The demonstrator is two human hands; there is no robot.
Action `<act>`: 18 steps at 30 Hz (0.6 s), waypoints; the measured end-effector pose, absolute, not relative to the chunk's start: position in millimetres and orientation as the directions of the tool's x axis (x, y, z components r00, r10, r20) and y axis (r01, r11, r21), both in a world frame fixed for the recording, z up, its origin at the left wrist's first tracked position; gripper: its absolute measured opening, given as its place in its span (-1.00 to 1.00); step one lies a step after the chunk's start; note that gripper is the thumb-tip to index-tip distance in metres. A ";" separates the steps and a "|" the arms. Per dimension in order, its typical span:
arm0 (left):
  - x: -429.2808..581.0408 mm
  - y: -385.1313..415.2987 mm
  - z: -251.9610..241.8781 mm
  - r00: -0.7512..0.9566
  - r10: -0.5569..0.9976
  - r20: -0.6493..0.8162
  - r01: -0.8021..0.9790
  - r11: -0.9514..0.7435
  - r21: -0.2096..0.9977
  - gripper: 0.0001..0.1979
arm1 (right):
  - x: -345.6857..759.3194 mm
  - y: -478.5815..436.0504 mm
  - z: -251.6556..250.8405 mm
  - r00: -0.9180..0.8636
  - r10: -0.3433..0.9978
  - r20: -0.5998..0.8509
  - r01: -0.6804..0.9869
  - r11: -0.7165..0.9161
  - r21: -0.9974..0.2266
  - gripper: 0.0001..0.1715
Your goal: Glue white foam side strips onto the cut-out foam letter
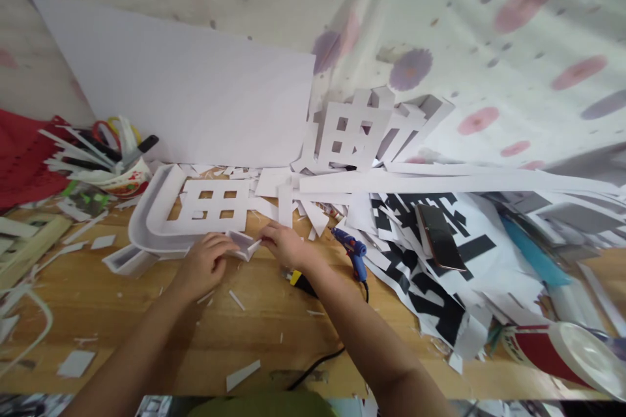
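White card parts on a wooden surface [244,332] — work partly done. The curved white piece [141,218] lies toward the surface's rear left, its raised walls standing along the bend and making a hollow channel. Its folded white end [242,246], which appears to continue from behind the left hand, sits between the two hands; the walls there look unfinished, and whether they are glued cannot be told. Within the bend lies a flat cut-out [218,205] with four square openings; it shows no raised walls from this angle, so walling it may remain. Near the middle of the surface's rear edge, an upright card form [355,133] with similar openings and visible depth seems further advanced. Loose white strips [440,181] run along the rear toward the right edge.

The left hand [208,262] is curled nearly closed, fingers and thumb on the near wall of the folded end. The right hand [283,244] is narrowed to a pinch at that end's right tip — the exact thumb contact is hidden. A blue glue gun [353,251] rests just right of the right hand, and a yellow-and-black tool [300,281] lies partly beneath the right forearm, both back from the surface's front edge.
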State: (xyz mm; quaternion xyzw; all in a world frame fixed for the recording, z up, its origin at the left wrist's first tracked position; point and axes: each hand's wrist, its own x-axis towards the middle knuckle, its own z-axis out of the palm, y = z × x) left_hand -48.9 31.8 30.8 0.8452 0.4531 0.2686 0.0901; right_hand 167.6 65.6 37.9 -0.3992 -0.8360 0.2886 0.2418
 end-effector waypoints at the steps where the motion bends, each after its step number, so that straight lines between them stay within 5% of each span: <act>1: -52.2 30.3 31.2 0.442 0.814 0.377 0.713 -0.574 0.403 -0.63 | 164.4 63.4 37.5 -0.584 0.791 0.182 0.521 0.537 -0.663 -0.83; 9: -51.6 19.7 42.6 0.430 0.812 0.395 0.702 -0.576 0.419 -0.73 | 153.2 52.7 29.8 -0.679 0.693 0.240 0.478 0.667 -0.572 -0.76; 18: -42.4 16.9 45.0 0.419 0.840 0.345 0.754 -0.534 0.383 -0.78 | 150.2 53.9 35.3 -0.840 0.481 0.251 0.458 0.876 -0.148 -0.71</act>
